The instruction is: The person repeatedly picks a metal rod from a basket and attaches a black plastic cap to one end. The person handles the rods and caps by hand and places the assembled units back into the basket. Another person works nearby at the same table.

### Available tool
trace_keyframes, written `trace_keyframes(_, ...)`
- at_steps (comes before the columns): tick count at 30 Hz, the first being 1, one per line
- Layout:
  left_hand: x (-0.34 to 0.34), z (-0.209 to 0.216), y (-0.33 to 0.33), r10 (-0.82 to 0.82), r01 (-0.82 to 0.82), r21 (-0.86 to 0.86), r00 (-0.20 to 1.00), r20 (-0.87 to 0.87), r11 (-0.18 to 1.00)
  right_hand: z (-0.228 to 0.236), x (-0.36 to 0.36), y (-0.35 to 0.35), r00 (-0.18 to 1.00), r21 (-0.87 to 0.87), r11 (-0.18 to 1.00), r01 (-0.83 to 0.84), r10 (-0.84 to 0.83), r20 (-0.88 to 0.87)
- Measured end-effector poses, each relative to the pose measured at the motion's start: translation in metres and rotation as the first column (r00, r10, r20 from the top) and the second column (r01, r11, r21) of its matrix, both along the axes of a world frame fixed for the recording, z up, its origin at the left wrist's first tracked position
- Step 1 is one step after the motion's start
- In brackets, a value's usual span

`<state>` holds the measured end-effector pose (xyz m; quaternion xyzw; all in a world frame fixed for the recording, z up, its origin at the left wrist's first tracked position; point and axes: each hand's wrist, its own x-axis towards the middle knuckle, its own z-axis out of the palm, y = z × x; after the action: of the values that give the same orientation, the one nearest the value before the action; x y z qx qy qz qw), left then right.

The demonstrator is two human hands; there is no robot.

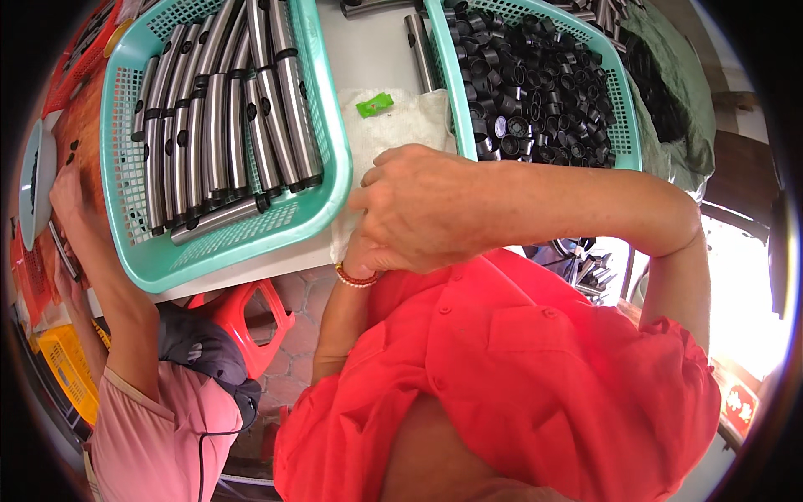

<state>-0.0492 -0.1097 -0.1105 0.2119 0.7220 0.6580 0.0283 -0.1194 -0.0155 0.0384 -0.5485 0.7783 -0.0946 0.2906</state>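
Note:
My right hand (418,205) reaches across in front of me, its fingers curled over my left hand (360,253). Whatever the right fingers hold, if anything, is out of sight. Most of my left hand lies under the right one, so its fingers are hidden; a beaded bracelet (356,278) circles that wrist. Both hands are over the near part of a pale cloth (401,130), between two green baskets. A small bright green packet (374,105) lies on the cloth beyond my knuckles.
The left basket (335,180) holds many metal tubes with black ends (216,138). Black plastic caps (535,92) fill the right basket (633,125). A loose metal tube (420,52) lies between them. At left, a co-worker in pink (171,418) handles a tube near a red stool (251,322).

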Motion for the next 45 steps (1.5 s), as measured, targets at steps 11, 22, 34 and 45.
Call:
trace_keyframes(11, 0.004, 0.000, 0.006, 0.059, -0.058, 0.009, 0.998, -0.036, 0.998, -0.009, 0.024, 0.014, 0.909, -0.184, 0.924, 0.334, -0.368, -0.196)
trace_keyframes(22, -0.012, -0.003, 0.046, 0.303, -0.302, 0.028, 0.950, -0.075, 0.953, -0.010, 0.035, 0.026, 0.789, -0.238, 0.825, 0.513, -0.562, -0.248)
trace_keyframes(34, 0.009, 0.105, 0.039, 0.369, -0.374, -0.532, 0.921, -0.121, 0.760, -0.013, 0.030, 0.135, 0.430, -0.444, 0.095, 0.891, -0.492, 0.757)
trace_keyframes(45, 0.030, 0.120, 0.053, 0.345, -0.503, -0.641, 0.864, -0.366, 0.580, -0.042, 0.052, 0.161, 0.382, -0.425, -0.004, 0.905, -0.433, 0.816)
